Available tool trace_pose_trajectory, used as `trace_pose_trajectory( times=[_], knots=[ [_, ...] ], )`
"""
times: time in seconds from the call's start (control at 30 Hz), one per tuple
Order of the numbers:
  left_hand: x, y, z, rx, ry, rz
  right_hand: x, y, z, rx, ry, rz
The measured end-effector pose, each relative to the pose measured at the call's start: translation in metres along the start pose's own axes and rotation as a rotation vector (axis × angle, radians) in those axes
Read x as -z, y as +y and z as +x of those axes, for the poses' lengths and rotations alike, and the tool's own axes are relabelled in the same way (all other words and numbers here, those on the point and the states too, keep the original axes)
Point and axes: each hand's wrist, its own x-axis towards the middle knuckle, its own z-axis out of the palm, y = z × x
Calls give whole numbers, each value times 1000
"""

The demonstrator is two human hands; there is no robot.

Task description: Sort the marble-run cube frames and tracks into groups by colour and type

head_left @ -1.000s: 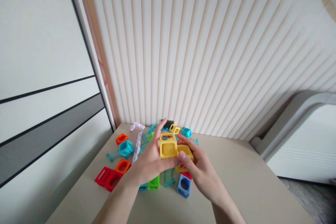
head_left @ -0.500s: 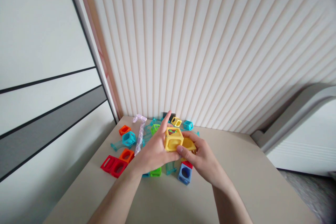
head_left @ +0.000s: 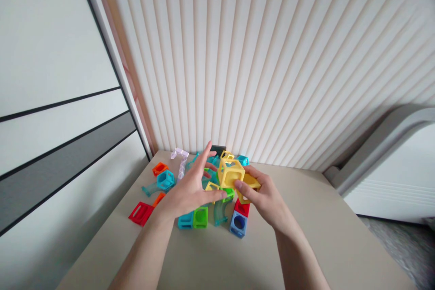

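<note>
Left hand (head_left: 188, 192) drawn off yellow cubes (head_left: 233, 177), fingers spread open, cubes just beside it, pinched by right hand (head_left: 265, 194)

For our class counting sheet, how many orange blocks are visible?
2. One orange block lies beyond the leftmost light blue block; the other is partly hidden by the left hand. Others may be hidden.

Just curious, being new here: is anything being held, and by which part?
The right hand grips two yellow hollow cubes by the right one, thumb near where they meet; the left hand is open.
</note>
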Motion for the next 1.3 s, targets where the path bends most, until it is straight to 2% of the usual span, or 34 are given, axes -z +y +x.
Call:
trace_pose_trajectory(
  times=[0.1,0.17,0.3,0.43,0.63,0.9,1.3],
  knots=[
    [7,-19,6,56,41,256,5,-1,3,-50,89,36],
    [2,-31,11,125,-34,431,7,0,5,-65,157,35],
    [-23,-43,18,305,-283,718,9,3,7,-57,229,42],
    [-49,-41,21,367,-341,889,11,6,7,-35,245,59],
    [-60,-49,25,380,-341,943,16,10,11,-14,312,75],
    [-67,-62,26,341,-307,963,18,16,13,-25,313,114],
    [-63,-60,24,337,-316,978,18,18,14,-25,286,101]
  ],
)
